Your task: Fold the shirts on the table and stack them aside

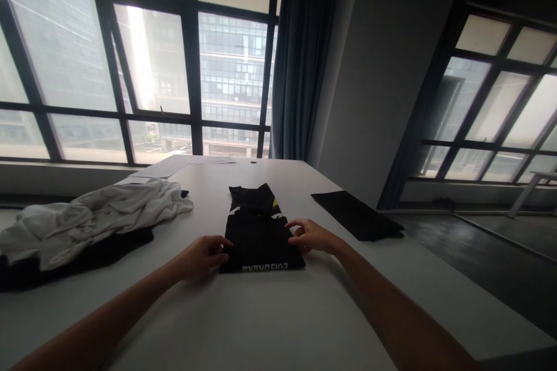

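A black folded garment (259,237) lies flat on the white table in front of me, with pale lettering along its near edge. Its far part is bunched up, showing white marks and a small yellow patch. My left hand (202,258) is at the garment's left edge, index finger and thumb apart, fingertips on or by the cloth. On the opposite edge, my right hand (314,236) has its index finger and thumb spread, and the fingertips meet the side of the cloth. Its other fingers are partly hidden.
A crumpled white cloth (100,214) lies at the left on top of black fabric (87,258). Another flat black folded cloth (357,214) rests near the table's right edge. Sheets of paper (163,168) are at the far left of the white table (270,324). Windows and a curtain stand beyond.
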The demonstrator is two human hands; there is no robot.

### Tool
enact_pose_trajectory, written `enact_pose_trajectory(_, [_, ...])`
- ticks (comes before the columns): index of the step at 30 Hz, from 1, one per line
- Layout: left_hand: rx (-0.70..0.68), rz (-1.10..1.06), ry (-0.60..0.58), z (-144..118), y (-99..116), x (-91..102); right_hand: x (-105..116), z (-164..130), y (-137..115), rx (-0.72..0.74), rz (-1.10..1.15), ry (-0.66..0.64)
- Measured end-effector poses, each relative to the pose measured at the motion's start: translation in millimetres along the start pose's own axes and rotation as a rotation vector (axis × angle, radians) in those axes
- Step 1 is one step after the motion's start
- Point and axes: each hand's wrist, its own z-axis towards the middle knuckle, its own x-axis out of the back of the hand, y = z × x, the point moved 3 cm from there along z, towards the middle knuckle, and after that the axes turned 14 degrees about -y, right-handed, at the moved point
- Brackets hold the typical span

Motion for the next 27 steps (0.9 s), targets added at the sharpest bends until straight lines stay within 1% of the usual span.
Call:
enact_pose_trajectory(2, [0.03,0.031,-0.039,-1,3,-0.6,1,3,0,0.035,-0.061,0.062])
enact_pose_trajectory(4, [0.049,0.006,-0.091,-2,5,-1.5,1,6,-1,0.065,-0.133,0.131])
enact_pose_trajectory(5, [0.059,-0.008,-0.115,-3,5,-2.3,0,6,-1,0.06,-0.17,0.14])
enact_pose_trajectory(7, [0.082,0.002,-0.139,-4,6,-4.0,-3,7,-2,-0.005,-0.248,0.104])
enact_pose_trajectory(9, [0.082,0.061,-0.118,-5,7,-5.6,-7,5,-4,-0.081,-0.358,0.057])
enact_pose_trajectory(10, [0.073,0.096,-0.091,-5,8,-6.2,-8,3,-6,-0.096,-0.427,0.054])
enact_pose_trajectory(13, [0.063,0.154,-0.028,-6,12,-7.8,-10,-3,-14,-0.055,-0.614,0.097])
enact_pose_trajectory(16, [0.105,0.15,-0.05,-9,15,-8.8,-13,-9,-21,-0.04,-0.698,0.111])
enact_pose_trajectory(18, [0.122,0.188,-0.069,-11,17,-8.6,-14,-13,-25,-0.054,-0.76,0.133])
enact_pose_trajectory(19, [0.115,0.229,-0.052,-12,19,-8.4,-16,-14,-28,-0.065,-0.801,0.161])
enact_pose_trajectory(21, [0.069,0.344,0.048,-11,22,-8.8,-22,-16,-33,-0.062,-0.879,0.242])
enact_pose_trajectory(22, [0.038,0.406,0.114,-9,24,-10.6,-27,-16,-37,-0.035,-0.902,0.289])
enact_pose_trajectory(24, [-0.028,0.521,0.22,0,24,-18.5,-43,-13,-43,0.09,-0.906,0.366])
enact_pose_trajectory(25, [-0.057,0.571,0.239,7,22,-24.4,-53,-10,-45,0.167,-0.897,0.375])
enact_pose_trajectory(26, [-0.087,0.614,0.235,14,20,-31.0,-63,-5,-45,0.236,-0.891,0.358])
enact_pose_trajectory(27, [-0.118,0.646,0.215,22,17,-37.3,-72,0,-44,0.28,-0.886,0.314])
